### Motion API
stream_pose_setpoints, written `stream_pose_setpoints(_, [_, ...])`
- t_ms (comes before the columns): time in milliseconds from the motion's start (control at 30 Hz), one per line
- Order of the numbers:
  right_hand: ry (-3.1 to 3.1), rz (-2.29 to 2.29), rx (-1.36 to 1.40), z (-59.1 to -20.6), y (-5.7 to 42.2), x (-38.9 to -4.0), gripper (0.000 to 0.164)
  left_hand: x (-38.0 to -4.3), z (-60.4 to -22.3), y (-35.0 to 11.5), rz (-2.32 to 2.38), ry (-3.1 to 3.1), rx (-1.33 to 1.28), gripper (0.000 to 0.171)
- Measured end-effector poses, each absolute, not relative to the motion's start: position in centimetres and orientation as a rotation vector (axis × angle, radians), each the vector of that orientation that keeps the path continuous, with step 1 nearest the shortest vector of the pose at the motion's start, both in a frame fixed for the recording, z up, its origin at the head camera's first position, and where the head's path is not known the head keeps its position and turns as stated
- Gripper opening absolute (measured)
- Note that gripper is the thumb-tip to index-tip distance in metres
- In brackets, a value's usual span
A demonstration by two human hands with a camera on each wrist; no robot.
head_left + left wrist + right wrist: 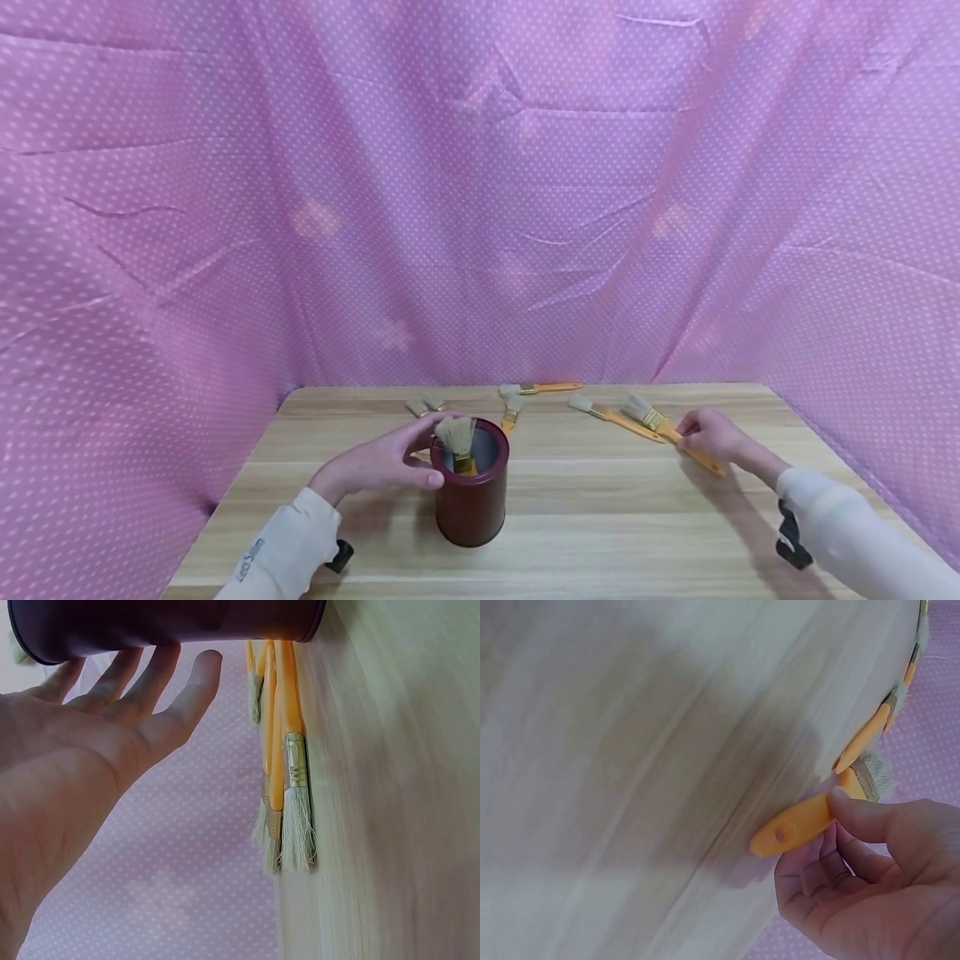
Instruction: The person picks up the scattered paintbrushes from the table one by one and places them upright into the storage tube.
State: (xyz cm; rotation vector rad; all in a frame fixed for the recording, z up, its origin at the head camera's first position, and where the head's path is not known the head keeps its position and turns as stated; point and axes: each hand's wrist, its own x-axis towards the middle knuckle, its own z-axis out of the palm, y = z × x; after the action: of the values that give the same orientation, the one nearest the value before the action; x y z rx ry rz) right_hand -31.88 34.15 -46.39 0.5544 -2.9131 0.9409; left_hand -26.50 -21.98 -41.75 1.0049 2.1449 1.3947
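Observation:
A dark red can stands upright on the table. My left hand holds it near the rim, thumb at the front and fingers passing behind; in the left wrist view the little finger is off it. Inside the can a paintbrush stands bristles up, its lower part hidden. At the right, my right hand pinches the orange handle of a wide paintbrush between thumb and fingers. The right wrist view shows the handle's holed end protruding past the fingers. Another paintbrush lies just left of the gripped one.
Two paintbrushes lie behind the can near the table's back edge. More brushes lie together behind the left hand, mostly hidden in the head view. A pink dotted curtain surrounds the wooden table.

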Motion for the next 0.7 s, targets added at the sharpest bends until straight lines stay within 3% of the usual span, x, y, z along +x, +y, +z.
stream_pose_setpoints(367, [-2.826, 1.072, 0.574, -44.2, 33.2, -30.6, 0.011, -26.5, -41.8, -21.8, 1.402, 2.143, 1.003, 0.084])
stream_pose_setpoints(700, [-2.766, 1.579, 0.502, -40.2, 26.5, -27.9, 0.022, -26.2, -41.6, -21.8, 1.390, 2.147, 0.988, 0.085])
